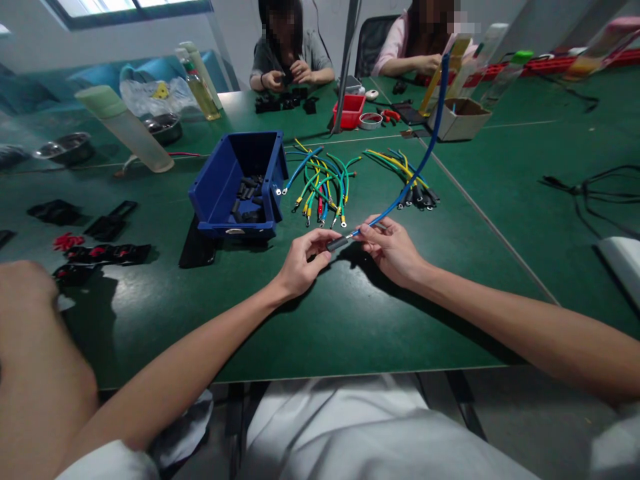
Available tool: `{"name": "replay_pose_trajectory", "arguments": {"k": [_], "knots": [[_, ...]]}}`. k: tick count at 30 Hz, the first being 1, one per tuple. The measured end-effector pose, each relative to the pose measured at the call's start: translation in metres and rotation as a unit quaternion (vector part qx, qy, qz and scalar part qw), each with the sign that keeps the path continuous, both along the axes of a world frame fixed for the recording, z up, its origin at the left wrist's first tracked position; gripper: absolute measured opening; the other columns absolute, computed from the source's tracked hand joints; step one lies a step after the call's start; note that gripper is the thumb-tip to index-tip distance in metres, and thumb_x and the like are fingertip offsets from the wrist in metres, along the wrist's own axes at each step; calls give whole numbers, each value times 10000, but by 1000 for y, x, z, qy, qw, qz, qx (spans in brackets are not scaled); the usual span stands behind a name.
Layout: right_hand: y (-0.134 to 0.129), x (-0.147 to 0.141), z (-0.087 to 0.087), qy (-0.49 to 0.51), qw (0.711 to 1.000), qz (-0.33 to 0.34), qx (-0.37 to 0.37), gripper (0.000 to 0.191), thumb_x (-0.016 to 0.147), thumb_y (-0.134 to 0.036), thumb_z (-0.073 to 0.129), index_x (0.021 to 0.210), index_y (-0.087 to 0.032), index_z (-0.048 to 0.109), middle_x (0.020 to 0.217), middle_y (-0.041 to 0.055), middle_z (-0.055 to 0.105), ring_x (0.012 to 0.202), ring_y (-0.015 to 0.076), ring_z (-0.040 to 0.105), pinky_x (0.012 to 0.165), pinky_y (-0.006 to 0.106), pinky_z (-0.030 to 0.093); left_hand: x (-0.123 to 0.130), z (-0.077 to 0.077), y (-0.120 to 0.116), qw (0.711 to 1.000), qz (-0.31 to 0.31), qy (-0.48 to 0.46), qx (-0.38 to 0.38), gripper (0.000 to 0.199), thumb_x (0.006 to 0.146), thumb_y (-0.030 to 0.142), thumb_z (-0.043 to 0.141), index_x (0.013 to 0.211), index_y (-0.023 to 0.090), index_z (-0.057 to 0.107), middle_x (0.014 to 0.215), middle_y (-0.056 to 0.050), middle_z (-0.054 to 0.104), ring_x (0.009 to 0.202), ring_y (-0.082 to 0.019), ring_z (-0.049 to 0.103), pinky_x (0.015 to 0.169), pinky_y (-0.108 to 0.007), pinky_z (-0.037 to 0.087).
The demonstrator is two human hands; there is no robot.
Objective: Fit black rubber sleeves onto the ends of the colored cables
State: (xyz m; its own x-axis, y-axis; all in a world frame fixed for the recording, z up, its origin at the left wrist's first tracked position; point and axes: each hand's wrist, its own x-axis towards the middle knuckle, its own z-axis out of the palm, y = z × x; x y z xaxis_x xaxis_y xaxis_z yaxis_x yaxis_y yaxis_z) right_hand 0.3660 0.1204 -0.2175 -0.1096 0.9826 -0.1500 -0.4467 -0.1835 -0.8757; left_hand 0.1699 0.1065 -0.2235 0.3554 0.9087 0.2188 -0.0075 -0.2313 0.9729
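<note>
Blue wire (434,137), probably light and springy, arcs up from right hand (393,248); grip pinches it just behind metal end, sensible hold against whipping. Black sleeve (337,245), likely soft, pinched by left hand (301,265), meets metal end above tabletop (450,237).

The left hand (306,261) holds a black tube (337,244) at the tip of a blue wire (425,160) pinched in the right hand (393,248), near a bin (217,183).
</note>
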Motion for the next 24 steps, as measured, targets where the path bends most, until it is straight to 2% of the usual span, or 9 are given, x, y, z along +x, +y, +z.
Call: {"name": "replay_pose_trajectory", "arguments": {"k": [15, 24], "knots": [[-1, 0, -2, -15, 1000, 0, 15, 327, 609, -303, 872, 801, -222, 619, 758, -34, 656, 721, 100, 661, 503, 155, 467, 2, 4, -1, 1000, 1, 9, -21, 317, 794, 314, 643, 1061, 144, 648, 1031, -93, 684, 896, -187, 637, 750, -283, 501], [-1, -1, -1, 0, 1000, -7, 11, 324, 608, -281, 870, 804, -219, 620, 746, -37, 657, 709, 93, 660, 498, 145, 463, 0, 5, 0, 999, -16, -9, -47, 352, 776, 286, 635, 1099, 149, 665, 947, -69, 697, 766, -142, 622, 705, -272, 494]]}}
